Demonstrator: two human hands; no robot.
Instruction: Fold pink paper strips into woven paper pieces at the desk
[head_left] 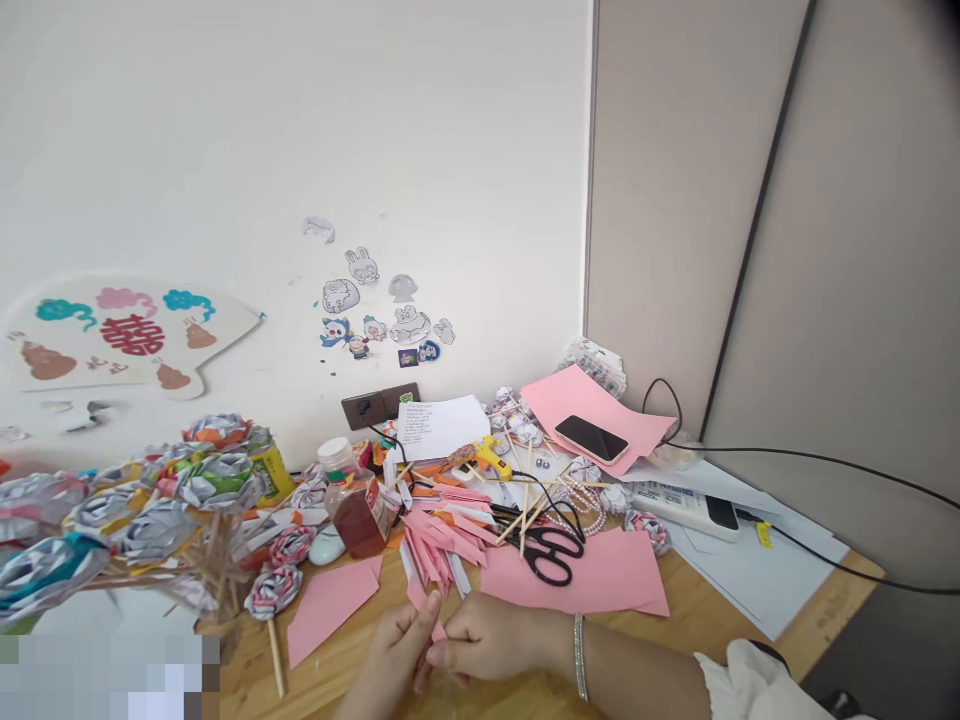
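Note:
Near the table's front edge, my left hand (399, 642) and my right hand (491, 637) meet, both closed on a small pink paper strip (439, 632). Its lower part is hidden by my fingers. Just beyond the hands lies a heap of folded pink strips (442, 545), some with white sides. Black-handled scissors (551, 560) rest partly on a pink sheet (600, 575), to the right of the heap. Left of my hands is another cut piece of pink paper (334, 605). A paper rose (274, 592) on a stick lies farther left.
Many paper roses (157, 520) on sticks crowd the left side. A jar of reddish-amber liquid (356, 505) stands behind the pink piece. A yellow glue gun (491, 457), a phone (592, 438) and a white power strip (686, 512) with black cables lie farther back.

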